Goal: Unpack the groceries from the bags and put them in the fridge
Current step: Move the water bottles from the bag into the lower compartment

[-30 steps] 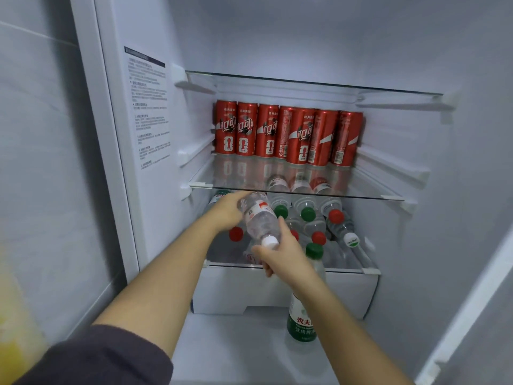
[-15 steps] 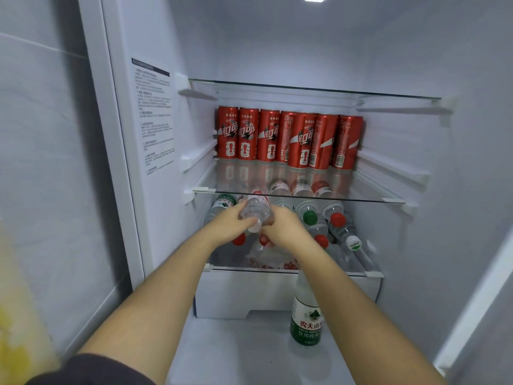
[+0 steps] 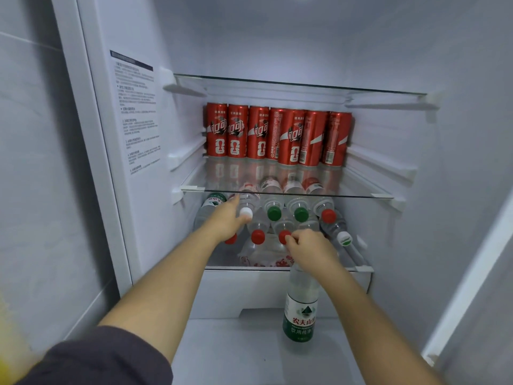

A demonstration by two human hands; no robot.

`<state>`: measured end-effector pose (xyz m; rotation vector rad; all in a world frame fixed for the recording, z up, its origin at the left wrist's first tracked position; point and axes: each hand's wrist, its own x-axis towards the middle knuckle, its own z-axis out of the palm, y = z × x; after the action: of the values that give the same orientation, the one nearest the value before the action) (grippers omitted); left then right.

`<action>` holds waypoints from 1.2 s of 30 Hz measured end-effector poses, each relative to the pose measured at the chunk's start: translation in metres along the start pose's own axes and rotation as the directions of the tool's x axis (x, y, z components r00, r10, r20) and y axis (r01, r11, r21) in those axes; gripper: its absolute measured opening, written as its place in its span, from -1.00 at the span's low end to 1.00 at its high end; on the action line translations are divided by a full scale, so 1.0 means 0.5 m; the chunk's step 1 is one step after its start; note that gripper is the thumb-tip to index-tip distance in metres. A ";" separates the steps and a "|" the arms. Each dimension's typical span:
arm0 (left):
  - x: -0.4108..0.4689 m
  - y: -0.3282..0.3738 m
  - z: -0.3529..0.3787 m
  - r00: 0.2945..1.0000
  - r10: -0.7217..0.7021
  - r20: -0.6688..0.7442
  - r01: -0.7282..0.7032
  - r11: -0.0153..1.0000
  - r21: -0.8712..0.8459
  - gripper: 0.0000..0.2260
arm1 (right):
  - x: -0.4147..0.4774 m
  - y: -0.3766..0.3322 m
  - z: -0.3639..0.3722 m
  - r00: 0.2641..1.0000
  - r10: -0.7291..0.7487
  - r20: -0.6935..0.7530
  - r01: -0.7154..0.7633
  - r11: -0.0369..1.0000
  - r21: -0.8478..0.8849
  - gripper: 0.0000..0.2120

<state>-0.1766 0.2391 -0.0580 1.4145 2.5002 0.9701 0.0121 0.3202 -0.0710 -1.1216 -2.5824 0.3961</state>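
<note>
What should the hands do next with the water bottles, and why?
Probably the right hand should drop to the upright green-label bottle below. The white-capped bottle already lies on the stack beside the left hand, and only the upright one is unstacked.

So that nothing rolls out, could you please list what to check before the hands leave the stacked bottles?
1. White-capped bottle lies on the stack, left hand against it: ok.
2. Right hand has a firm hold on the red-capped bottle: cannot tell.
3. Stack steady without hands: cannot tell.
4. Cans standing upright above: ok.
5. Upright bottle down in front, not stacked yet: not ok.
</note>
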 end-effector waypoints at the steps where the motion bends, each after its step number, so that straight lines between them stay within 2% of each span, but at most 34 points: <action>1: 0.004 0.003 0.003 1.000 0.001 -0.009 -0.001 1.000 -0.005 -0.40 | 0.004 0.000 0.001 1.000 -0.002 0.005 0.002 1.000 -0.019 -0.65; 7: 0.016 0.004 0.006 1.000 0.005 -0.015 -0.004 1.000 0.025 -0.41 | 0.011 0.004 0.003 0.999 -0.002 0.041 0.004 0.999 -0.043 -0.63; 12: 0.006 -0.010 0.032 0.994 -0.035 -0.100 0.035 0.999 -0.008 -0.36 | 0.001 0.009 0.002 1.000 -0.009 -0.006 0.009 1.000 -0.015 -0.70; 16: -0.025 -0.028 0.069 0.983 -0.110 -0.146 0.103 0.993 -0.050 -0.30 | -0.010 0.021 0.010 0.998 0.020 -0.057 -0.010 0.986 0.169 -0.83; 18: -0.050 -0.034 0.091 0.979 -0.065 -0.191 0.073 0.997 0.037 -0.33 | -0.018 0.031 0.017 0.997 0.034 -0.069 -0.014 0.963 0.271 -0.84; 19: -0.064 -0.037 0.103 0.977 -0.017 -0.210 0.036 0.995 0.089 -0.36 | -0.024 0.035 0.019 0.996 0.036 -0.081 -0.013 0.963 0.269 -0.82; 23: -0.113 -0.065 0.137 0.975 0.129 -0.182 -0.081 0.966 0.247 -0.44 | -0.039 0.049 0.013 0.983 -0.031 -0.183 0.012 0.995 -0.100 -0.69; 25: -0.124 -0.078 0.141 0.971 0.153 -0.186 -0.098 0.957 0.274 -0.49 | -0.042 0.043 0.000 0.986 -0.040 -0.162 0.017 0.990 -0.138 -0.67; 28: -0.125 -0.078 0.140 0.972 0.152 -0.180 -0.091 0.946 0.310 -0.55 | -0.042 0.036 -0.007 0.991 -0.051 -0.127 0.051 0.999 0.001 -0.68; 31: -0.122 -0.077 0.142 0.972 0.160 -0.172 -0.092 0.933 0.349 -0.57 | -0.047 0.026 -0.019 0.977 -0.053 -0.209 0.097 0.974 0.207 -0.73; 34: -0.121 -0.081 0.144 0.974 0.158 -0.161 -0.096 0.936 0.340 -0.58 | -0.046 0.024 -0.056 0.935 0.021 -0.354 0.146 0.887 0.438 -0.79; 36: -0.126 -0.078 0.139 0.977 0.151 -0.151 -0.098 0.945 0.311 -0.58 | -0.039 0.033 -0.077 0.915 0.119 -0.384 0.151 0.785 0.601 -0.80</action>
<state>-0.1430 0.2073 -0.1487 1.6585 2.8156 0.7841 0.0500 0.3215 -0.0447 -0.8190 -1.8682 0.8411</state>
